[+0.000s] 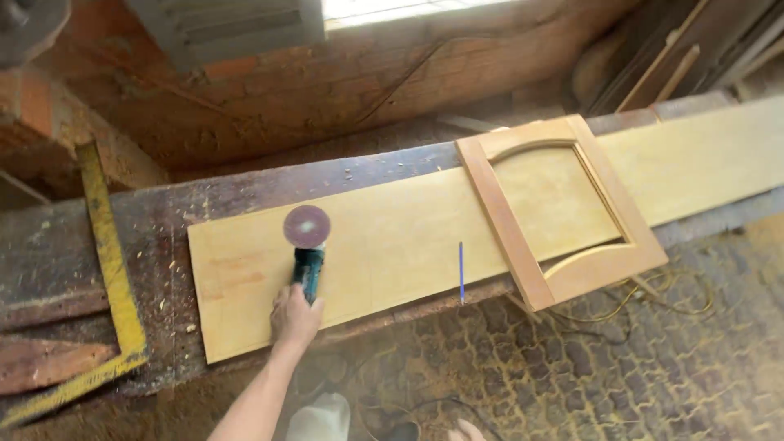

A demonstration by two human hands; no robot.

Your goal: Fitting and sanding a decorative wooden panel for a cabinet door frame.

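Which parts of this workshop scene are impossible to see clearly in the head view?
- Sander: body partly covered by the gripping hand; whether the disc spins cannot be told.
- Second hand: cut off by the bottom edge; only fingertips show.
- Plywood panel: its middle is covered by the door frame.
- Boards at top right: blurred, cropped.

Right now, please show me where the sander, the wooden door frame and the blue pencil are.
sander [308,263]: head view, on its teal body.
wooden door frame [506,222]: head view, on its left rail.
blue pencil [461,273]: head view, on its middle.
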